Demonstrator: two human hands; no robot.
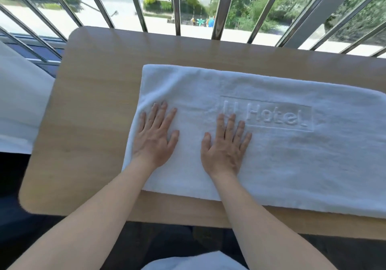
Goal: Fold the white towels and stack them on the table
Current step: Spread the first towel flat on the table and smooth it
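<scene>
While both palms press flat, a white towel (271,144) lies spread on a wooden table (94,102) — left hand (155,138) near its left edge, right hand (226,146) beside raised "Hotel" lettering (275,115) — fingers straight and slightly spread, holding nothing.
</scene>
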